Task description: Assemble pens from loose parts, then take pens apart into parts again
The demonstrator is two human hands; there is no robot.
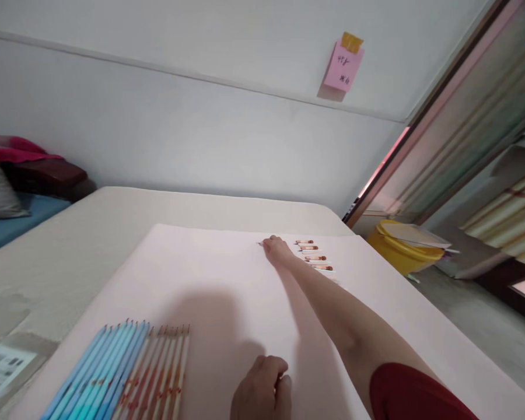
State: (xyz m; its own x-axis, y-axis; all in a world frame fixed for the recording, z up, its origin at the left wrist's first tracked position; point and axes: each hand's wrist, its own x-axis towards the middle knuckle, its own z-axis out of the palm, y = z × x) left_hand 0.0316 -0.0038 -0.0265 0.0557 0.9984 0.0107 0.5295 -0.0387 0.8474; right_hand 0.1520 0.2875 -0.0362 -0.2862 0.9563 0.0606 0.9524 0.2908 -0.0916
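Observation:
My right hand (276, 249) reaches far across the pale pink sheet (227, 256), its fingers pinched together. A thin, dark-tipped point sticks out to the left of the fingertips; it looks like the tip of a pen, and the rest is hidden by the hand. Just right of this hand, several short pens (308, 248) with brown and orange barrels lie in a column, tips pointing left. Near the bottom edge, my left hand (261, 388) rests on the sheet with curled fingers, and no object shows in it.
At the lower left lie a row of blue pencils (100, 373) and a row of beige and red pencils (160, 373). The sheet covers part of a cream surface (114, 213) against a white wall. A yellow bin (394, 248) stands beyond the right edge.

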